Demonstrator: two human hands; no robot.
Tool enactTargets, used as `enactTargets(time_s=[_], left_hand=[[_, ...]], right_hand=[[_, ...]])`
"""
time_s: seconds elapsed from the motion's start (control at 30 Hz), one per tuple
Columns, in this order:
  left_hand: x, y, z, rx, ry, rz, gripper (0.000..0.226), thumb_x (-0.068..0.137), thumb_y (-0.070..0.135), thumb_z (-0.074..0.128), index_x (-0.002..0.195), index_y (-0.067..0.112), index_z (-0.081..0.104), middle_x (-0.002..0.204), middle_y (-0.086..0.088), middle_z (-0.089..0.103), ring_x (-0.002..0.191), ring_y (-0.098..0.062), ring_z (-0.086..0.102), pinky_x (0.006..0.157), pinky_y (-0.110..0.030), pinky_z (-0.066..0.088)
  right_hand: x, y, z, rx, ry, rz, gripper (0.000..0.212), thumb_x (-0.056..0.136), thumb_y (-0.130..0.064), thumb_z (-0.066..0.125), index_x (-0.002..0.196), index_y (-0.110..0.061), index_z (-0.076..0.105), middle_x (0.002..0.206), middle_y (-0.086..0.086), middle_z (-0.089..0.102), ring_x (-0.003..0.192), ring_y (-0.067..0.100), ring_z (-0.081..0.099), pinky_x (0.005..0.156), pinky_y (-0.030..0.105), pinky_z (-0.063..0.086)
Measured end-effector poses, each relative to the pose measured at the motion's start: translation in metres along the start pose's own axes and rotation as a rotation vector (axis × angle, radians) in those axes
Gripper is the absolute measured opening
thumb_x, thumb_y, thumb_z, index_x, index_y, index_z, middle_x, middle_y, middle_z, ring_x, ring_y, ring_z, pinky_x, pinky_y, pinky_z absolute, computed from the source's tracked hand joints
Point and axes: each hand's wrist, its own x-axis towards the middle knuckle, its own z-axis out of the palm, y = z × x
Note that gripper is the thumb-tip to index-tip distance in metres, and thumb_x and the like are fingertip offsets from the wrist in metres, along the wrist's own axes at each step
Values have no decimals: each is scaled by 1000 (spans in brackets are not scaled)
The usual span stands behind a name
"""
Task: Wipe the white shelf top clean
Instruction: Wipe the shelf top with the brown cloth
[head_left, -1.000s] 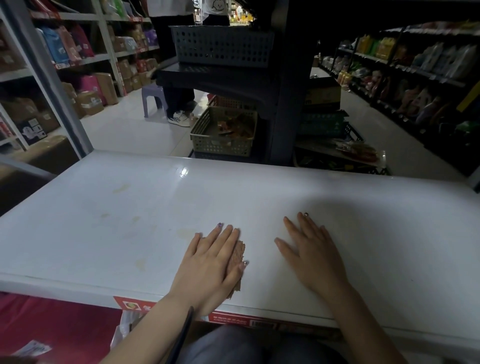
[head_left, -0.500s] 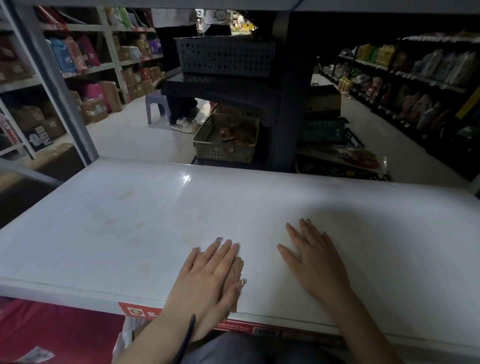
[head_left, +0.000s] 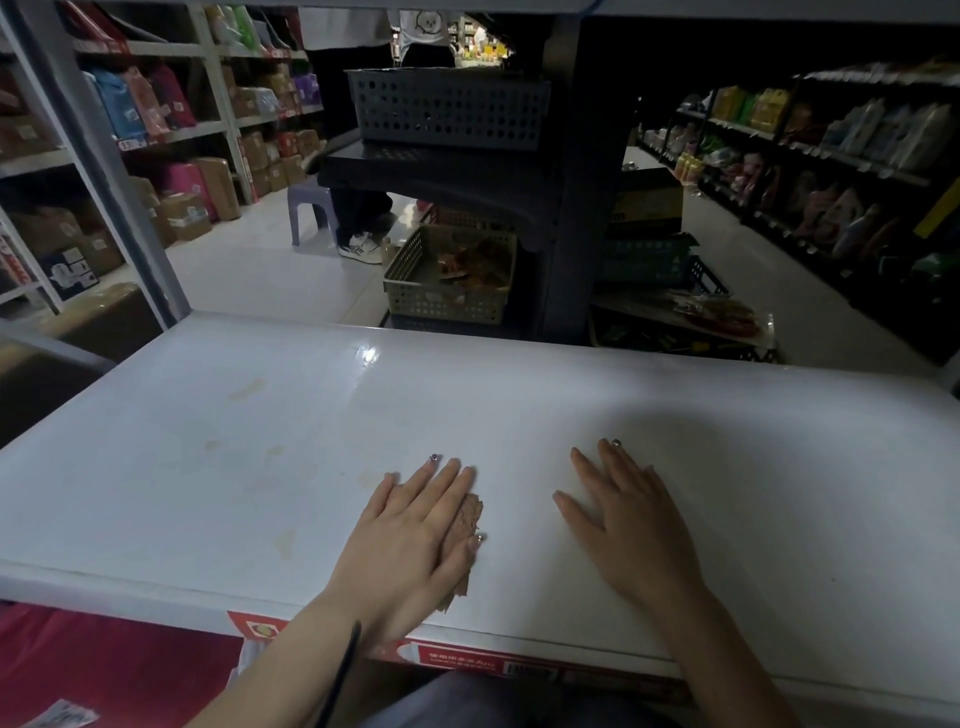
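The white shelf top (head_left: 545, 395) fills the lower half of the head view, with faint yellowish stains (head_left: 247, 388) on its left part. My left hand (head_left: 410, 535) lies flat with straight fingers on a brown cloth (head_left: 467, 519), which shows only along the hand's right edge. My right hand (head_left: 623, 519) rests flat on the bare shelf surface to the right, fingers spread, holding nothing.
A grey upright post (head_left: 104, 171) stands at the shelf's back left corner. Beyond the far edge sit a green basket (head_left: 447, 291) on the floor and a dark rack with a grey basket (head_left: 447, 109). Stocked shelves (head_left: 831, 171) line both aisles; a person's legs (head_left: 358, 218) stand behind.
Both hands stay flat in almost the same spots on the shelf; the camera view has tilted slightly, so the shelf sits lower in frame.
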Motion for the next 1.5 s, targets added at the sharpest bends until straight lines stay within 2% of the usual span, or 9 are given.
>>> enactTargets(time_s=[0.07, 0.17, 0.27, 0.4, 0.5, 0.7, 0.97, 1.4, 1.5], left_hand=[[5, 1, -3, -29, -19, -11, 61, 92, 54, 19, 144, 24, 30, 148, 8, 33, 137, -11, 18, 107, -32, 10], [12, -1, -4, -81, -23, -27, 72, 81, 61, -1, 147, 32, 1, 148, 19, -6, 137, -1, -14, 110, -26, -10], [18, -1, -5, -74, -36, -36, 76, 76, 62, -8, 145, 33, -6, 144, 21, -13, 133, 2, -21, 108, -26, -13], [26, -2, -2, -81, -34, -57, 79, 74, 62, -8, 147, 32, -2, 149, 19, -8, 132, 3, -19, 110, -27, -10], [33, -3, -1, -63, -46, -66, 80, 73, 62, -8, 147, 32, -1, 154, 16, -2, 139, -1, -13, 111, -29, -7], [46, -5, 2, -27, -47, -78, 84, 70, 62, -12, 147, 32, 0, 156, 14, 1, 142, -6, -7, 113, -30, -2], [64, -8, 4, -25, -65, -92, 87, 67, 62, -12, 147, 32, 1, 156, 14, 2, 142, -7, -6, 113, -32, 0], [110, -17, 11, -48, -97, -122, 91, 64, 63, -10, 148, 31, 4, 156, 13, 5, 142, -6, -4, 113, -32, -1], [121, -20, 12, -56, -112, -131, 93, 62, 65, -10, 148, 31, 4, 156, 13, 5, 142, -7, -4, 113, -33, -1]], right_hand=[[0, 0, 0, 5, 0, -1, 62, 93, -59, 19, 148, -33, 10, 158, -2, -4, 143, 7, -10, 112, 26, -10], [0, 1, -1, 10, 6, -6, 59, 96, -53, 26, 149, -32, 10, 158, -3, -4, 142, 7, -10, 112, 26, -10], [1, 2, 1, 13, 13, -6, 60, 95, -56, 24, 149, -33, 11, 158, -2, -3, 143, 8, -9, 112, 26, -10], [3, 2, 4, 24, 28, 0, 83, 74, -68, 0, 148, -34, 13, 158, -2, -1, 143, 8, -8, 111, 25, -11], [3, 4, 5, -6, 26, -2, 91, 65, -68, -8, 148, -34, 11, 158, -3, -2, 143, 8, -9, 109, 24, -11], [3, 3, 4, 1, 22, 5, 81, 75, -67, 1, 148, -35, 11, 158, -4, -1, 143, 8, -8, 109, 24, -11], [4, 4, 5, -27, 32, -5, 90, 65, -67, -10, 148, -36, 9, 158, -4, -2, 142, 8, -9, 108, 23, -13], [7, 5, 6, 10, 69, -18, 89, 65, -67, -8, 147, -38, 10, 157, -7, -3, 142, 6, -10, 109, 24, -12], [7, 5, 8, 14, 98, -37, 87, 67, -67, -5, 147, -37, 16, 158, -5, 2, 143, 8, -5, 109, 23, -12]])
